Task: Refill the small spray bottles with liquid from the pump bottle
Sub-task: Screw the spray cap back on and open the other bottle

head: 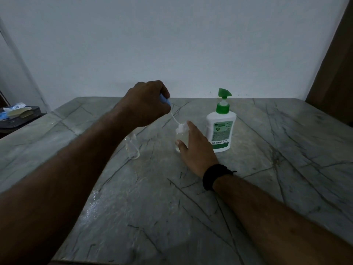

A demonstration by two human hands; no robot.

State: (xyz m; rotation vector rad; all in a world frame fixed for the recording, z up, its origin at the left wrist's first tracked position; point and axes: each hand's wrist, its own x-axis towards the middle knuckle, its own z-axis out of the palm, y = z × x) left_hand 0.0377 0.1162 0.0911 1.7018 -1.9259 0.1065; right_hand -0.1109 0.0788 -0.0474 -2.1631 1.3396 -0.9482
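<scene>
A small clear spray bottle (180, 137) stands on the marble table (191, 197) with a little pale liquid in it. My right hand (194, 150) wraps around its right side, thumb in front. My left hand (147, 103) is raised above and left of it, shut on a blue spray cap (165, 99) whose thin white dip tube (175, 120) slants down into the bottle's neck. A second small clear bottle (132, 148) stands to the left, partly hidden by my left forearm. The white pump bottle (220, 129) with a green pump head stands just right of my right hand.
A dark tray (21, 116) with white and blue items sits at the far left beyond the table's edge. A wall runs behind the table, and a brown panel (332, 64) rises at the right. A black band circles my right wrist.
</scene>
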